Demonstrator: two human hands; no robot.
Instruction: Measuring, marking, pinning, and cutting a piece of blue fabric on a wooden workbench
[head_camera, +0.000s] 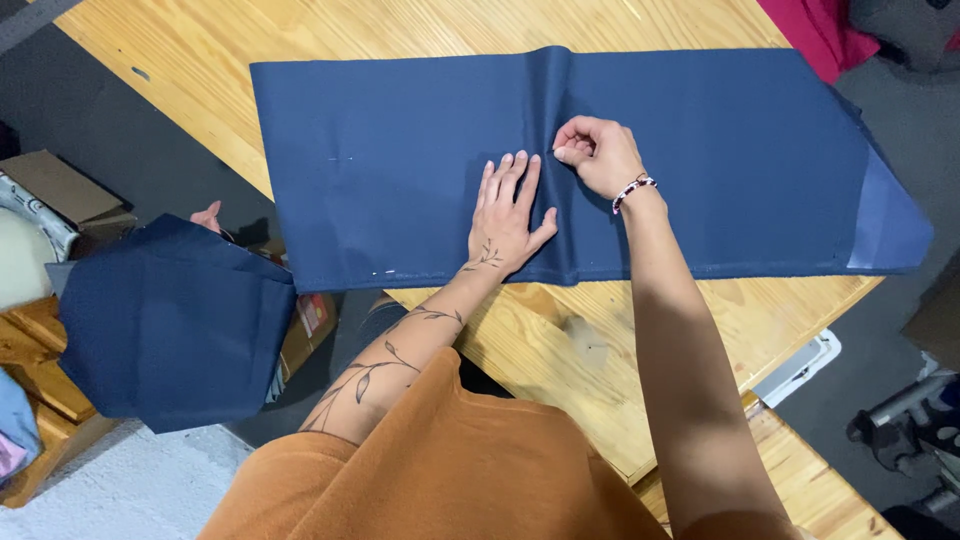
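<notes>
- Head view: a long navy cloth lies flat across the desk, running along its near edge from the left end to past the right corner, where one end hangs off.
- Head view: a raised fold runs across the cloth from far edge to near edge, about midway.
- Head view: the left hand lies open and flat on the cloth, fingers together, just left of the fold.
- Head view: the right hand is pinched shut on the fold at its right side, touching it; the two hands sit just beside each other.
- Head view: the cloth looks light, soft and limp, likely to slide on the smooth wood; pinching at the fold or an edge, with a flat palm as anchor, seems the best hold.
- Head view: a second navy piece hangs off the desk's left end, well apart from both hands.
</notes>
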